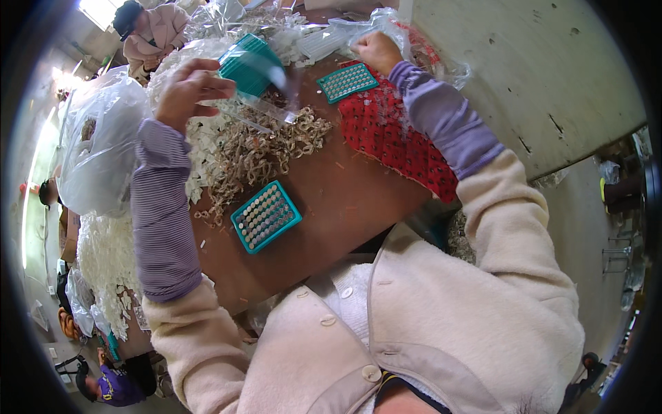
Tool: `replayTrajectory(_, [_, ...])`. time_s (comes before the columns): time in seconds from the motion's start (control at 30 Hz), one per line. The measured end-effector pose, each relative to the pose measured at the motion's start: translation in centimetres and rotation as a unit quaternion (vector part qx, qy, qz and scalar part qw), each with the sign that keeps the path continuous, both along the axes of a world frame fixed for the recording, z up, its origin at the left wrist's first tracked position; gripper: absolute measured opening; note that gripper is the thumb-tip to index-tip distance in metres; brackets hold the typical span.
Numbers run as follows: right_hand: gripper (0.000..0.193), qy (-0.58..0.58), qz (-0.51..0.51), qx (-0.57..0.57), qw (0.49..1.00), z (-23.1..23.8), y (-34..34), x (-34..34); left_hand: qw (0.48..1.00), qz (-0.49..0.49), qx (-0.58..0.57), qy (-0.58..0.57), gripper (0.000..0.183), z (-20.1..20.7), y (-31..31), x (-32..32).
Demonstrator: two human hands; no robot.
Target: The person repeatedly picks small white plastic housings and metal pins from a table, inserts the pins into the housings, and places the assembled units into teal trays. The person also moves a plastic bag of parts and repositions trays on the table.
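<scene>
My left hand (pixel 193 91) is raised at the upper left with its fingers apart. Just to its right a clear plastic piece (pixel 272 109), smeared by motion, hangs over a pile of beige looped scraps (pixel 265 148). A stack of teal trays (pixel 249 63) stands behind it. My right hand (pixel 378 52) is at the far side, fingers curled; whatever they hold is hidden. Below it a teal tray with rows of small white round pieces (pixel 348 81) lies at the edge of a red patterned cloth (pixel 386 131). A second filled teal tray (pixel 267 217) sits nearer me.
The brown table (pixel 331 207) carries loose white scraps. Clear plastic bags (pixel 383 31) lie at the back, and a big white bag (pixel 103 145) bulges at the left. A pale board (pixel 531 76) borders the right. One person (pixel 155 34) is across the table, another (pixel 117 383) at lower left.
</scene>
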State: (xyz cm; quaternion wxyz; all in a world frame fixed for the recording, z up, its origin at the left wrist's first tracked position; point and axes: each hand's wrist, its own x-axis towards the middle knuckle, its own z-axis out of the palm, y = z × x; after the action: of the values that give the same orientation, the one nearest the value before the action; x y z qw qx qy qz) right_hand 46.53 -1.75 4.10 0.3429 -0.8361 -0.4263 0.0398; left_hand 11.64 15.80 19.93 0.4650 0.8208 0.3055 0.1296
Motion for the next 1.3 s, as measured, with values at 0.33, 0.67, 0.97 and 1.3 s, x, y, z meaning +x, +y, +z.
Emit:
replayTrajectory(0.33, [0.054, 0.125, 0.292, 0.152, 0.936, 12.5, -16.9, -15.1, 0.885, -0.404, 0.201, -0.119, 0.035, -0.2, -14.7, 7.7])
replayTrajectory(0.67, [0.025, 0.367, -0.295, -0.01, 0.882, -8.1, -69.1, -10.8, 0.911, -0.176, 0.344, 0.146, 0.023, -10.2, -2.1, 11.0])
replayTrajectory(0.97, [0.083, 0.062, -0.603, -0.492, 0.625, -19.8, -83.2, -16.8, 0.907, -0.154, 0.34, 0.194, 0.031, -20.9, 0.7, 18.2])
replayTrajectory(1.3, [0.024, -0.366, -0.344, -0.053, 0.863, -6.9, -47.9, -10.1, 0.969, -0.143, 0.186, 0.077, 0.019, -21.2, 5.1, 20.3])
